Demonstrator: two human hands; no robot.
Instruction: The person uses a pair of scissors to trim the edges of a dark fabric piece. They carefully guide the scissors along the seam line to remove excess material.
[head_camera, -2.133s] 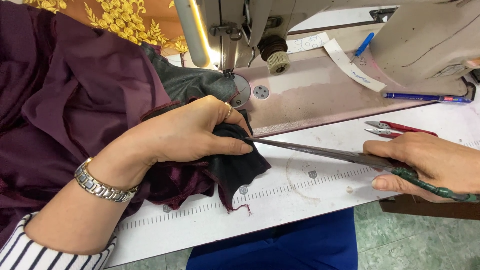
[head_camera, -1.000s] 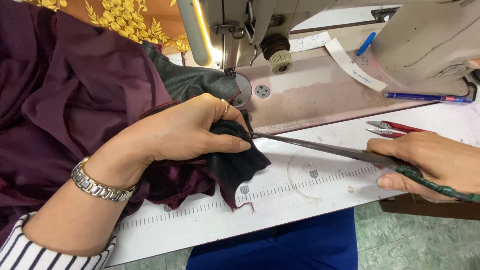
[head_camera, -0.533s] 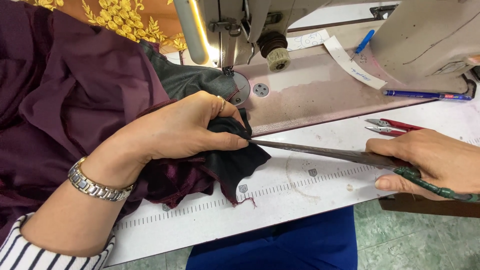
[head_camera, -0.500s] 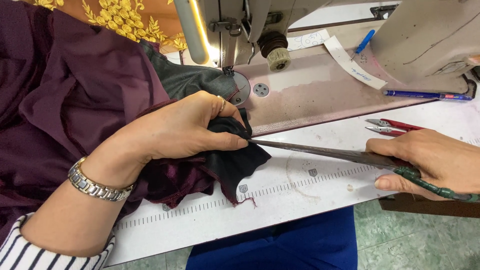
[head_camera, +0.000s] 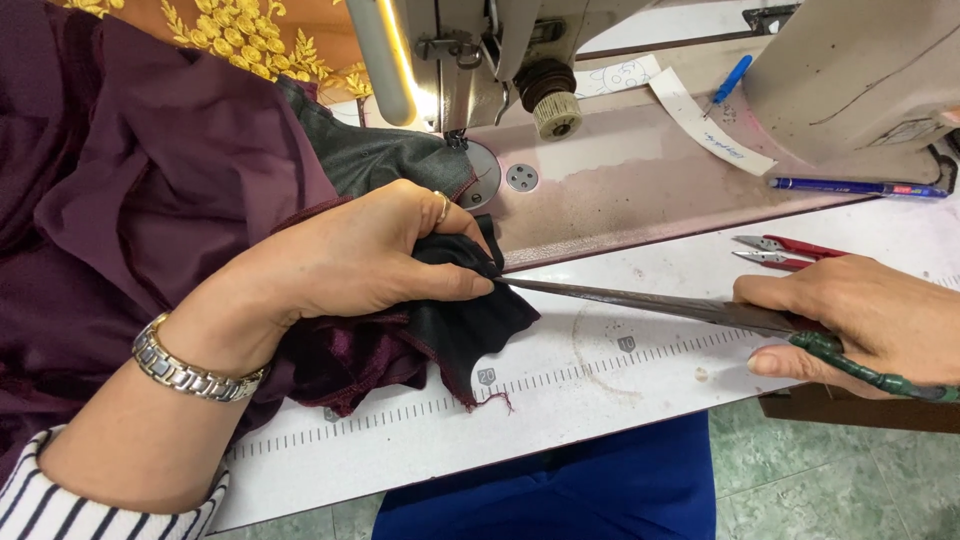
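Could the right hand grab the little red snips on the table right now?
Probably not straight away: the red snips lie just beyond the right hand with nothing between, but that hand is full, gripping the long scissors.

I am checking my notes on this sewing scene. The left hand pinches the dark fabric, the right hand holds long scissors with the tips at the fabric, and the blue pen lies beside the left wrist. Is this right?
Not quite. The head view shows the blue pen on the far right, by the sewing machine, not beside the left wrist. The rest holds: the left hand pinches the dark fabric, and the right hand holds the long scissors, tips at the fabric.

Blue pen (head_camera: 858, 187), red thread snips (head_camera: 785, 252), paper strip (head_camera: 708, 122) beside sewing machine (head_camera: 850, 70).
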